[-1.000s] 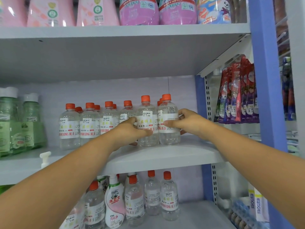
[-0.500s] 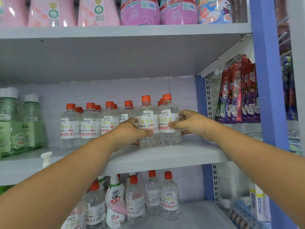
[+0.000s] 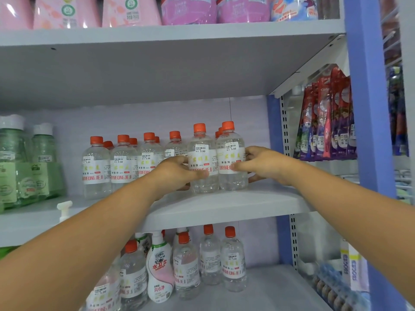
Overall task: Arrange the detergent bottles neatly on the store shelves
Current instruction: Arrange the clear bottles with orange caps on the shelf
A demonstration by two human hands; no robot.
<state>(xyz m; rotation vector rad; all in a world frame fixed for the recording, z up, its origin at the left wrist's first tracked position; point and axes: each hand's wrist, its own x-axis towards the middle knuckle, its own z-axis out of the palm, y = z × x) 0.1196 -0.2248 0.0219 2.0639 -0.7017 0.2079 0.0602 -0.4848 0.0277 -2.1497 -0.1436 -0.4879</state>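
Note:
Clear detergent bottles with orange caps stand in a row on the middle shelf (image 3: 224,205). My left hand (image 3: 177,173) grips one front bottle (image 3: 202,153) from its left side, thumb across the label. My right hand (image 3: 262,164) grips the bottle beside it (image 3: 231,153) from the right, thumb on its label. Both bottles stand upright on the shelf, touching each other, at the right end of the row. More of the same bottles (image 3: 96,167) line up to the left, with others behind them.
Green bottles (image 3: 42,162) stand at the left of the middle shelf. Pink pouches (image 3: 130,10) fill the top shelf. More clear bottles (image 3: 232,261) and a pink-white pump bottle (image 3: 160,270) sit on the lower shelf. A blue upright (image 3: 368,131) and hanging packets (image 3: 327,117) lie to the right.
Both hands stay on the same two bottles. The pair has shifted very slightly on the shelf and my right thumb sits further across the label.

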